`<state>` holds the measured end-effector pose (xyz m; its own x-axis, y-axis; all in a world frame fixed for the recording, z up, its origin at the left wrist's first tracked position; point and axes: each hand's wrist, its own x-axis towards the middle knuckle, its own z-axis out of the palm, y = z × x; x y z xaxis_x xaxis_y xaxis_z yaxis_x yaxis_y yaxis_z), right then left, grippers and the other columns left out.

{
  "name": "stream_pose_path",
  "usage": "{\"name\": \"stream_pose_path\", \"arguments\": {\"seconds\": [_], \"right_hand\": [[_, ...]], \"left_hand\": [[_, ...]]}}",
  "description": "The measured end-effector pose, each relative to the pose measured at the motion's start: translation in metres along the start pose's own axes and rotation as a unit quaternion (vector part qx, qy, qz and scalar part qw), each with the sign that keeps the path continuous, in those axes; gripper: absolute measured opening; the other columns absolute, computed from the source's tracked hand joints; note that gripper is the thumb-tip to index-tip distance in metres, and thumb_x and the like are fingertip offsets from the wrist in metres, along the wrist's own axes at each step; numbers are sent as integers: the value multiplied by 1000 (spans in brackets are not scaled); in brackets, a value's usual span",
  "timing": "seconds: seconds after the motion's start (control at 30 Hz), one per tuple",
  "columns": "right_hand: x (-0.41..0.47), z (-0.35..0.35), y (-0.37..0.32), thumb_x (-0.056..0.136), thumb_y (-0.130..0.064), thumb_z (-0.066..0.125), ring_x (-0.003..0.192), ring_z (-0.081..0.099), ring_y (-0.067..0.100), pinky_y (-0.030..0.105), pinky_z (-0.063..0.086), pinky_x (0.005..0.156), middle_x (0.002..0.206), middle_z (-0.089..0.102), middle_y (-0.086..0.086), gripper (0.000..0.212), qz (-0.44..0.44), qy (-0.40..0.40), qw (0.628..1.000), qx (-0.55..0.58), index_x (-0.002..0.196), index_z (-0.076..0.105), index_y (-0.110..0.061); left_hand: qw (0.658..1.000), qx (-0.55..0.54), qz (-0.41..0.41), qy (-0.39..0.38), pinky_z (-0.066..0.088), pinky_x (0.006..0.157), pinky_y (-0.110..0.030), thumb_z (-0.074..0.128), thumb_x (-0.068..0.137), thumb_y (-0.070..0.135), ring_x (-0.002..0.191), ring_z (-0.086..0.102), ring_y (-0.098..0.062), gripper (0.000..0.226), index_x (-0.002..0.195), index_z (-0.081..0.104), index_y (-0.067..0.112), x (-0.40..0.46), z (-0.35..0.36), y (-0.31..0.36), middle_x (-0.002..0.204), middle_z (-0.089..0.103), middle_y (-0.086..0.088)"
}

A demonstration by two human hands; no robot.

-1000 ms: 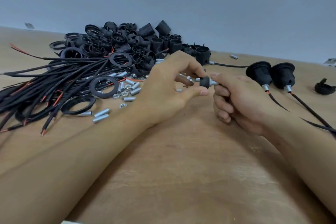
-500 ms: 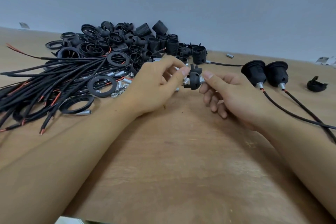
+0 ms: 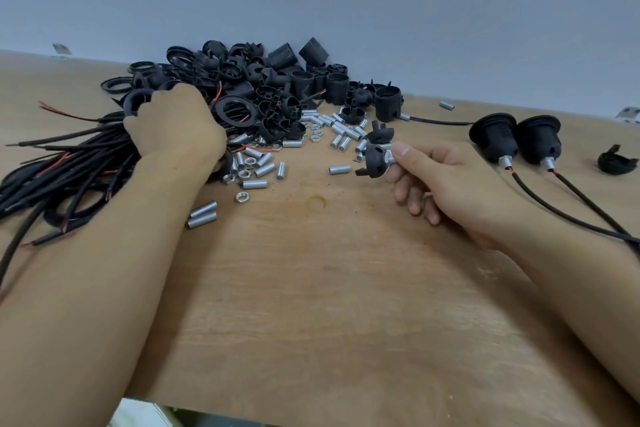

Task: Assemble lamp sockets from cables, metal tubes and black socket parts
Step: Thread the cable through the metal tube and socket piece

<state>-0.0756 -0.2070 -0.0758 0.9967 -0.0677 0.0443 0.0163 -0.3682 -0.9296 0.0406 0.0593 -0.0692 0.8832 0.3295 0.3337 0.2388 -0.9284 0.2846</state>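
The right hand (image 3: 440,180) pinches a black socket base (image 3: 375,160) with its metal tube over the table (image 3: 311,288), while the left hand (image 3: 173,125) grips cables (image 3: 69,163) near the table's left edge.

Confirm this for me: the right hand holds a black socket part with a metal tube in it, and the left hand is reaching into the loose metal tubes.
Not quite. The head view shows the left hand on the bundle of cables, not in the loose metal tubes. The right hand does hold the black socket part with a metal tube in it.
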Motion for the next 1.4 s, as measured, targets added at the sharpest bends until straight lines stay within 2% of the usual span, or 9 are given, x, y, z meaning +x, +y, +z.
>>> {"name": "stream_pose_path", "arguments": {"seconds": [0.23, 0.43, 0.57, 0.7, 0.97, 1.13, 1.27, 1.33, 1.4], "right_hand": [[-1, -1, 0, 100, -38, 52, 45, 50, 13, 22, 34, 33, 58, 62, 0, 37, -1, 13, 1000, 19, 80, 66, -11], [2, -7, -5, 102, -31, 50, 45, 48, 15, 21, 32, 36, 63, 62, -1, 30, -42, 97, 984, 141, 85, 64, -12], [1, -17, -9, 101, -22, 51, 49, 49, 16, 22, 33, 40, 66, 62, 1, 17, -55, 128, 968, 208, 93, 62, -12], [1, -20, -9, 100, -20, 53, 55, 55, 19, 23, 37, 42, 78, 64, 5, 15, -34, 125, 962, 241, 95, 62, -10], [0, -18, -10, 100, -20, 50, 56, 56, 17, 22, 39, 42, 72, 65, 2, 22, -20, 94, 963, 251, 87, 64, -9], [0, -18, -9, 101, -20, 49, 55, 56, 17, 22, 38, 42, 72, 66, 2, 23, -14, 92, 965, 244, 88, 64, -9], [1, -17, -9, 101, -19, 49, 55, 55, 16, 24, 37, 42, 73, 66, 2, 22, -10, 92, 967, 239, 87, 64, -9], [1, -17, -9, 101, -19, 49, 54, 54, 16, 23, 36, 42, 73, 65, 2, 22, -10, 96, 965, 242, 87, 64, -9], [1, -18, -10, 101, -19, 49, 54, 54, 16, 23, 36, 42, 73, 64, 2, 22, -11, 100, 965, 243, 88, 64, -9]], "left_hand": [[978, -126, 46, 159, 44, 96, -50, 50, 96, 17, 116, 52, -44, 30, 120, 65, 8, 1, -15, -2, 123, 58, -22], [831, -307, 417, 206, 50, 80, -39, 55, 97, 6, 89, 63, -33, 23, 113, 70, 0, -49, -15, 40, 100, 66, -19], [776, -330, 509, 175, 53, 73, -38, 58, 96, -3, 84, 64, -33, 19, 110, 71, -4, -71, -10, 59, 96, 67, -18], [743, -332, 516, 267, 47, 71, -36, 61, 94, -6, 83, 57, -36, 17, 100, 76, 0, -73, -13, 62, 90, 64, -21], [782, -296, 510, 204, 48, 67, -53, 59, 88, -13, 74, 60, -36, 28, 106, 75, 1, -73, -11, 59, 87, 67, -18], [781, -318, 435, 316, 39, 80, -51, 59, 100, 11, 95, 55, -27, 17, 102, 75, 7, -67, -20, 55, 90, 70, -2], [779, -298, 548, 63, 45, 84, -48, 71, 91, 13, 92, 58, -29, 11, 99, 77, 9, -69, -15, 50, 98, 67, -8], [799, -297, 520, -59, 45, 82, -36, 73, 88, 36, 88, 54, -18, 21, 82, 78, 17, -74, -11, 49, 95, 61, -1], [853, -285, 434, -50, 43, 67, -31, 59, 89, 58, 74, 53, -15, 45, 60, 66, 24, -73, -7, 50, 79, 57, 5]]}}
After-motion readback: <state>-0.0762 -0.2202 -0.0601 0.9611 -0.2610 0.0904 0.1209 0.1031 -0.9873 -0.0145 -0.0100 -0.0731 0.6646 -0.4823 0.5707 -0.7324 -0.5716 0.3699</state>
